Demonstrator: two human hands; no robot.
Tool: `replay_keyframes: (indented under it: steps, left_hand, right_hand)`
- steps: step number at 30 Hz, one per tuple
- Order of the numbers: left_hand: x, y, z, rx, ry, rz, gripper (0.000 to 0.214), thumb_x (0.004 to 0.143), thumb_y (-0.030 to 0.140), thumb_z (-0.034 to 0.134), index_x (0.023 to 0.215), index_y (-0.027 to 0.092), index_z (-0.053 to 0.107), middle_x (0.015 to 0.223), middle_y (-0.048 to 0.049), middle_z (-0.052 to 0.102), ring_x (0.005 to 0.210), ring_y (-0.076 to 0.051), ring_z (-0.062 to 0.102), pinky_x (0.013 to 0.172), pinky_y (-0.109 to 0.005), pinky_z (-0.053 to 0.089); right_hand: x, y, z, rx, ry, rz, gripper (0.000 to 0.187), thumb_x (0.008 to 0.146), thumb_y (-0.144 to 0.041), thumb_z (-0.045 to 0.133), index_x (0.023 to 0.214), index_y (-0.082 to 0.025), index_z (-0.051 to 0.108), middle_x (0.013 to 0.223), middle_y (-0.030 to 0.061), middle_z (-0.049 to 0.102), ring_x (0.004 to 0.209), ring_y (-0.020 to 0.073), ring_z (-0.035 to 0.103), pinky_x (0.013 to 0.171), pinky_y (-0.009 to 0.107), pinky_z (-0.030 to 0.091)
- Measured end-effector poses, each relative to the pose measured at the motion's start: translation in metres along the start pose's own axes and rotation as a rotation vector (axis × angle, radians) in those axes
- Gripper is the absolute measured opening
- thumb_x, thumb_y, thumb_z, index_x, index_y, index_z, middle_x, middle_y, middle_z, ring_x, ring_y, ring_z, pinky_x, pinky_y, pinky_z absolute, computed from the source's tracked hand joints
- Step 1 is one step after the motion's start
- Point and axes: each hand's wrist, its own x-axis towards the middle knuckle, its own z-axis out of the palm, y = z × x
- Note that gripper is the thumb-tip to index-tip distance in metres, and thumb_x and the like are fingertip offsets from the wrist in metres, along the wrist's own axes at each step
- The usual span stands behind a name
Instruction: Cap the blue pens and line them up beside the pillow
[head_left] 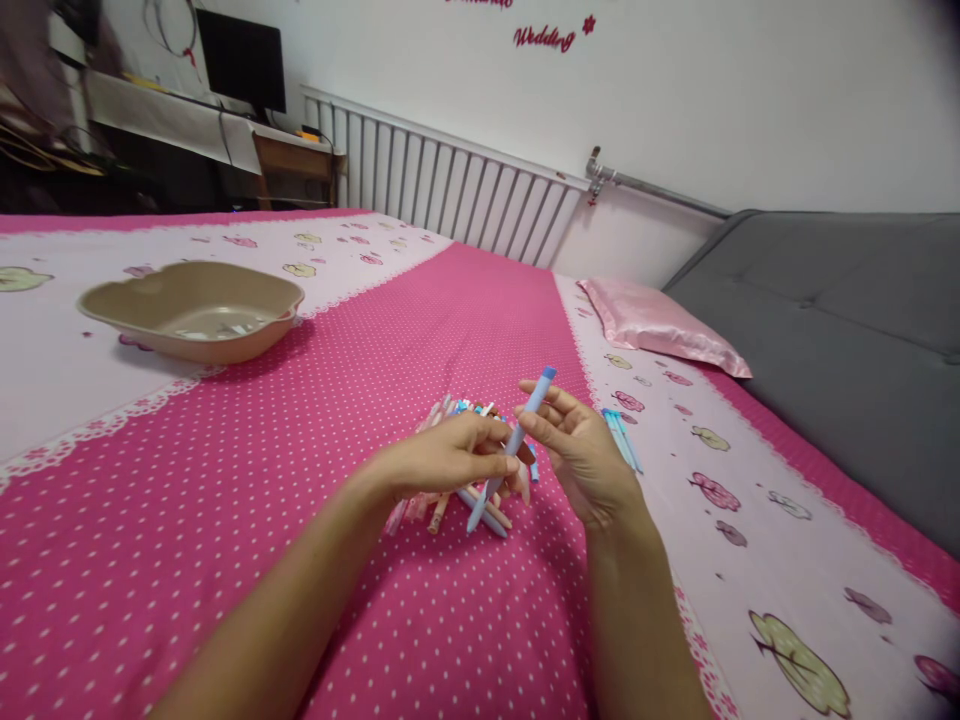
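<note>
Fingers (504, 466) of our left hand (442, 455) are pinching a pale blue pen (534, 397) near its middle, while our right hand (589, 455) is gripping its upper part. Our pen is slanting above a loose pile of pens (437, 514) on the bed (480, 300). We seem to be handling it singly; shifting it is probably calling for one hand's release. More blue pens (622, 440) are lying beyond our right hand. Well apart, a basin (184, 345) is showing pale shapes inside, which we are not managing to identify.

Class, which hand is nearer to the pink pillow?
Right: the right hand is left of the pink pillow, closer to the camera; the left hand is farther left.
</note>
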Motion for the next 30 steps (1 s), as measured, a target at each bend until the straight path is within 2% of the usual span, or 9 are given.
replay_keyframes:
  steps: [4,7,11,14,17,20,27,30]
  left_hand:
    - [0.001,0.0,0.002,-0.011,0.015,-0.021,0.019,0.083,0.029,0.054,0.086,0.012,0.061,0.083,-0.0078,0.067,0.071,-0.014,0.062,0.064,-0.027,0.05]
    - [0.001,0.002,0.002,0.008,0.033,-0.034,0.018,0.082,0.029,0.055,0.085,0.011,0.061,0.082,-0.0081,0.066,0.072,-0.015,0.062,0.064,-0.028,0.05]
    - [0.0,0.003,0.0,-0.035,0.003,-0.006,0.02,0.083,0.029,0.054,0.086,0.011,0.061,0.083,-0.0084,0.066,0.07,-0.014,0.061,0.067,-0.029,0.05]
    - [-0.001,0.002,-0.003,-0.092,-0.055,0.048,0.02,0.085,0.029,0.053,0.086,0.011,0.061,0.086,-0.0086,0.067,0.073,-0.013,0.062,0.069,-0.028,0.05]
    - [-0.003,0.002,-0.005,-0.142,-0.087,0.058,0.02,0.087,0.028,0.051,0.086,0.012,0.062,0.088,-0.009,0.068,0.075,-0.014,0.064,0.07,-0.028,0.05]
    - [-0.004,0.004,-0.005,-0.143,-0.093,0.046,0.022,0.087,0.028,0.051,0.089,0.011,0.064,0.087,-0.0095,0.069,0.075,-0.014,0.065,0.071,-0.028,0.05]
    - [-0.003,0.004,-0.002,-0.146,-0.053,0.033,0.021,0.085,0.029,0.052,0.089,0.012,0.064,0.087,-0.0095,0.069,0.073,-0.014,0.065,0.07,-0.028,0.051]
    - [-0.001,0.004,0.0,-0.136,-0.007,0.023,0.02,0.083,0.029,0.055,0.087,0.012,0.064,0.085,-0.0092,0.069,0.074,-0.015,0.064,0.072,-0.031,0.051]
  right_hand:
    - [-0.001,0.002,0.003,-0.036,0.008,-0.019,0.038,0.058,-0.026,0.082,0.092,-0.022,0.065,0.069,-0.0024,0.064,0.06,0.0112,0.055,0.056,0.025,0.045]
    - [-0.001,0.002,0.005,-0.041,0.032,-0.026,0.04,0.057,-0.028,0.082,0.092,-0.022,0.064,0.07,-0.0029,0.062,0.067,0.0129,0.058,0.062,0.027,0.047]
    - [-0.002,-0.002,0.006,0.045,-0.037,-0.003,0.038,0.067,-0.032,0.076,0.102,-0.024,0.063,0.096,0.0018,0.066,0.09,0.0151,0.059,0.079,0.027,0.048]
    - [-0.004,-0.007,0.005,0.107,-0.149,0.061,0.036,0.076,-0.035,0.068,0.11,-0.026,0.062,0.113,0.0045,0.065,0.094,0.0162,0.059,0.079,0.029,0.049]
    - [-0.006,-0.01,0.004,0.117,-0.206,0.116,0.039,0.074,-0.033,0.07,0.112,-0.027,0.062,0.105,0.0039,0.069,0.082,0.0153,0.061,0.069,0.028,0.049]
    - [-0.006,-0.01,0.004,0.111,-0.21,0.107,0.036,0.07,-0.029,0.074,0.105,-0.026,0.066,0.095,0.0023,0.071,0.077,0.0142,0.061,0.066,0.026,0.048]
    - [-0.004,-0.005,0.003,0.052,-0.123,0.041,0.033,0.066,-0.027,0.077,0.098,-0.023,0.069,0.086,0.0028,0.073,0.068,0.0123,0.061,0.063,0.026,0.048]
    - [-0.003,-0.003,0.003,-0.008,-0.071,0.007,0.033,0.065,-0.028,0.077,0.097,-0.022,0.07,0.085,0.004,0.074,0.071,0.0141,0.064,0.069,0.029,0.05]
